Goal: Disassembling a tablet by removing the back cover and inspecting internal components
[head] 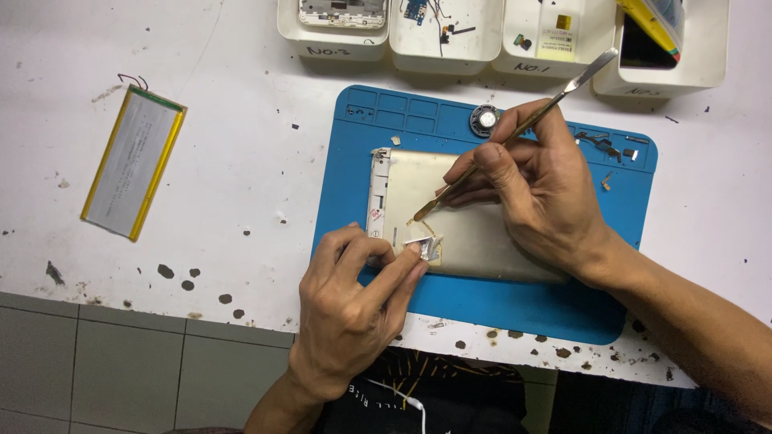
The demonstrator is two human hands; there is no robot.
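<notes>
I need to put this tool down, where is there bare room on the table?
Bare table lies between the flat battery and the blue mat. The mat is crowded: both hands, tablet shell, loose parts, with trays behind.

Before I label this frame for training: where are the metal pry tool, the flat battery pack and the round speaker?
metal pry tool (555, 98), head view, mid shaft.
flat battery pack (133, 163), head view, silver face.
round speaker (485, 120), head view, centre.

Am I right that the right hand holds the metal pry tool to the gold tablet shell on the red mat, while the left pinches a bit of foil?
Not quite: the head view shows the mat is blue. The right hand holds the metal pry tool to the gold tablet shell, and the left hand pinches the foil.
</notes>
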